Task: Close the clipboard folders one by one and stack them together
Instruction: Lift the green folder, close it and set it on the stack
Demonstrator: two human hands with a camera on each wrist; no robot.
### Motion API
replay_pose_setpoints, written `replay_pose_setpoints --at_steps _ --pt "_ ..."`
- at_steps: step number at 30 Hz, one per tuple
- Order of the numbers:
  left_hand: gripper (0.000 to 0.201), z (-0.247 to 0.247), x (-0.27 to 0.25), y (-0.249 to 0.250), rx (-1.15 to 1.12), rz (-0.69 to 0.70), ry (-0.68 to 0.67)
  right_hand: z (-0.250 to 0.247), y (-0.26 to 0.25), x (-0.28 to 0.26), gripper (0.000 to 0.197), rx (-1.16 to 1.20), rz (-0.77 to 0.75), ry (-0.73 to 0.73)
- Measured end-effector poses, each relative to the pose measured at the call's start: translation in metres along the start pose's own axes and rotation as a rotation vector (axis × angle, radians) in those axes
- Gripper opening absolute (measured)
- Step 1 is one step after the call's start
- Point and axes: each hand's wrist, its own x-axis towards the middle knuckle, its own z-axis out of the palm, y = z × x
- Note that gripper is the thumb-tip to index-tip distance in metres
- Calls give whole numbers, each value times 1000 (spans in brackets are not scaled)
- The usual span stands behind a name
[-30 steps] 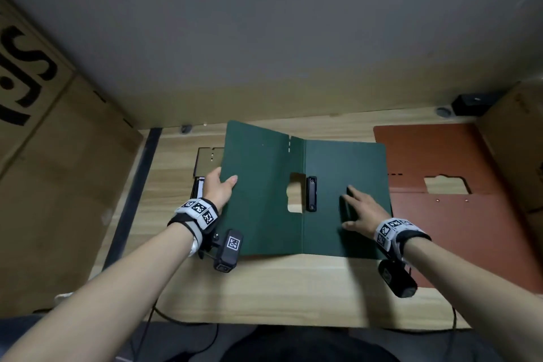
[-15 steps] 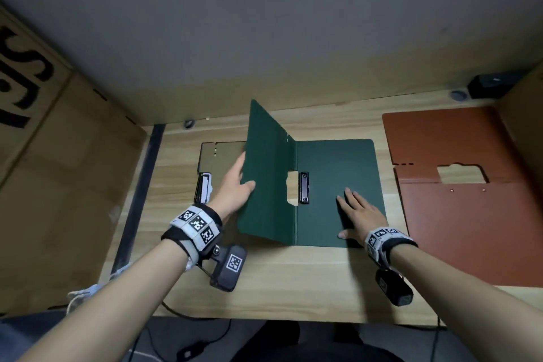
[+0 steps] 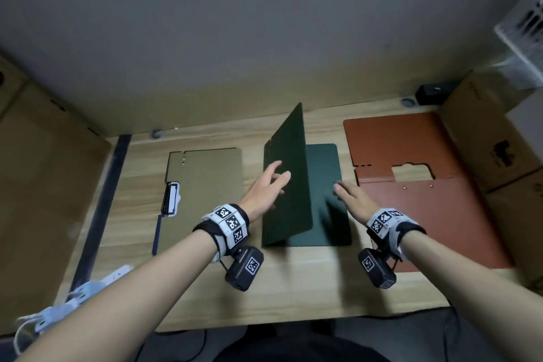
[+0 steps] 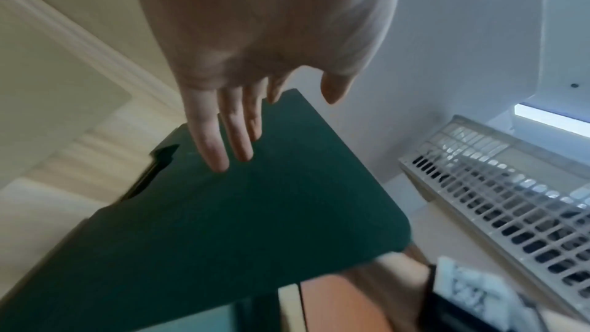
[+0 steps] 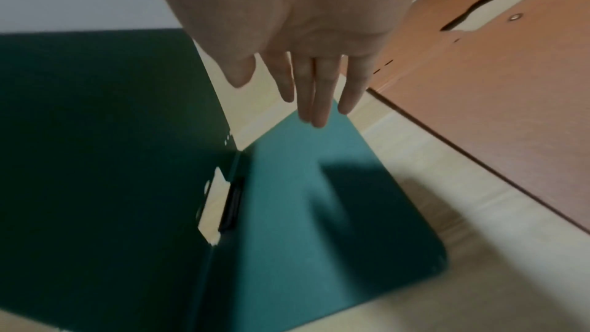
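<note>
From the head camera, a person's left hand (image 3: 266,185) is pressing straight fingers against the raised cover of a green clipboard folder (image 3: 321,185) lying mid-desk (image 3: 293,282), its grip open and curled round nothing. The right hand (image 3: 351,200) is lying flat and open on the folder's lower half. A tan folder (image 3: 205,182) is sitting to the left, a brown one (image 3: 435,206) lying open to the right.

At the left wrist, extended fingers (image 4: 220,143) are touching the green cover (image 4: 255,211).

At the right wrist, straight fingers (image 5: 319,100) are reaching over the base panel (image 5: 319,224), beside the black clip (image 5: 231,208).
</note>
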Motion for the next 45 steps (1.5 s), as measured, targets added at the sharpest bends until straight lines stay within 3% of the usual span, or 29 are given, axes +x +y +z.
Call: replay_pose_setpoints --at_steps 4,8,10,16,20,26,28,31,36,39,42,45 --pt "64 20 17 -41 202 -109 -81 -16 4 -9 54 349 174 15" --pt "64 24 24 -95 349 -216 -91 -8 35 -15 69 125 257 -24" --pt "66 25 24 -118 382 -254 -79 2 49 -14 64 44 283 -31" --pt "76 32 44 -151 67 -354 9 26 55 -1 48 3 354 43" --pt "40 20 45 -149 23 -391 -28 29 52 10 56 25 464 28" --pt "47 -28 33 -150 -186 -372 -122 47 29 19 39 107 464 -8" --pt "67 -52 31 -161 -218 -370 -123 61 20 29 51 80 440 -12" --pt "116 -81 46 -213 -237 -357 -74 87 -12 44 40 38 362 10" --pt "120 -141 26 -241 -218 -364 35 142 -69 65 26 -28 259 -11" --pt "100 -176 -2 -231 -133 -351 88 178 -92 73 39 -76 254 -23" --pt "64 -201 -25 -223 249 -281 138 206 -109 79 45 -165 282 -84" --pt "80 -213 -33 -227 685 -209 168 224 -116 85 49 -315 321 -164"
